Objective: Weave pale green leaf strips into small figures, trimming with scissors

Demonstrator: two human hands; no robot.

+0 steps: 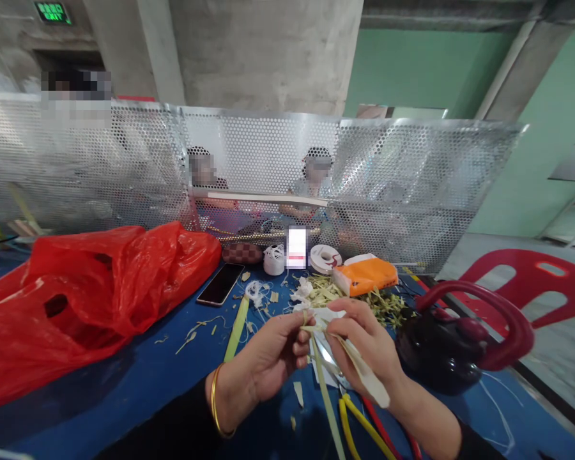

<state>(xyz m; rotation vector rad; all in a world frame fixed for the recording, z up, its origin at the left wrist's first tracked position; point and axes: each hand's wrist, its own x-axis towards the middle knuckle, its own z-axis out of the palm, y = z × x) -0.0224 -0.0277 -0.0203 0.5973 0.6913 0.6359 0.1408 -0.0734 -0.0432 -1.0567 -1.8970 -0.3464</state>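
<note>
My left hand (pixel 268 358), with a gold bangle at the wrist, pinches a thin pale-green leaf strip (pixel 321 367) between thumb and fingers. My right hand (pixel 364 342) is closed on the same leafy work just beside it, the fingertips of both hands almost meeting. A broader cream-coloured strip (pixel 367 377) sticks out below the right palm. Part of the work is hidden by my fingers. Beneath the hands lie a tool with yellow handles (pixel 359 425) and one with red handles (pixel 388 425), their heads partly covered. A wider green strip (pixel 237 329) lies behind my left wrist.
A red plastic bag (pixel 100 287) spreads over the left. Behind the hands are a phone (pixel 221 284), a white thread spool (pixel 274 260), a ribbon roll (pixel 324 259), leaf scraps (pixel 388 308) and an orange packet (pixel 367 275). A dark kettle (pixel 441 348) stands right. People sit beyond a perforated screen (pixel 263 140).
</note>
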